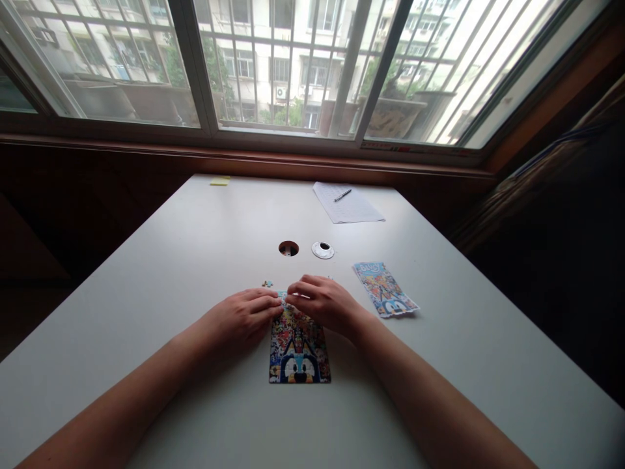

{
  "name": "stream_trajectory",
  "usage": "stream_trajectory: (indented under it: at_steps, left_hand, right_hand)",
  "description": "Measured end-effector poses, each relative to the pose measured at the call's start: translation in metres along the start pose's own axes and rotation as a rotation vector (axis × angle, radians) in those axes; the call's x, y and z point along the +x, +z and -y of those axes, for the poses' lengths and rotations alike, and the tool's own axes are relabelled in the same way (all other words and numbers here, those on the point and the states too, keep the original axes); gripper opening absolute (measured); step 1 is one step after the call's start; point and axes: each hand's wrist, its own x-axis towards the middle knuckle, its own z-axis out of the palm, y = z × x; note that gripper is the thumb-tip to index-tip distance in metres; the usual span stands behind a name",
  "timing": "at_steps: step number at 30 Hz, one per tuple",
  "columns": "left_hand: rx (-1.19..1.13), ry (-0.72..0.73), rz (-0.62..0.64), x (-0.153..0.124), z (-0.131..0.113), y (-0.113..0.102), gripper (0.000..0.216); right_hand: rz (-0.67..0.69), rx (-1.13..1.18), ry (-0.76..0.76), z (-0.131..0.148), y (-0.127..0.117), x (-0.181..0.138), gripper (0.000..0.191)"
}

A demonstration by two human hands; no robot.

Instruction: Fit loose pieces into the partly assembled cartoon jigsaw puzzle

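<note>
A colourful jigsaw puzzle (300, 345) lies on the white table, its pieces joined into an upright rectangle with a blue cartoon dog's face at the near end. My left hand (247, 312) rests at the puzzle's upper left edge, fingers stretched and fingertips touching it. Over the top right part, my right hand (319, 299) has its fingers bent and drawn together. Whatever sits between those fingertips is hidden. Just beyond the left hand are a few loose puzzle pieces (267, 284). Another small bit (331, 278) shows behind the right hand.
A creased picture sheet (385, 290) with matching artwork lies to the right. Farther back are a round cable hole (288, 249), its loose cover (323, 250), papers (347, 203) with a pen (342, 195), and yellow sticky notes (219, 181). Barred windows stand behind the table.
</note>
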Motion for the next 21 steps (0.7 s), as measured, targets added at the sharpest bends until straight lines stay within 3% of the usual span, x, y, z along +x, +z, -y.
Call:
stream_trajectory:
  at_steps: [10, 21]
  left_hand:
    - [0.004, -0.006, -0.012, -0.001, 0.0016, 0.0025, 0.038]
    - [0.015, -0.008, 0.014, -0.0001, 0.0007, 0.0002, 0.035]
  right_hand:
    - [0.051, 0.011, 0.016, 0.0039, -0.0022, 0.0052, 0.021]
    - [-0.005, 0.159, 0.069, -0.0012, 0.0032, 0.001, 0.016]
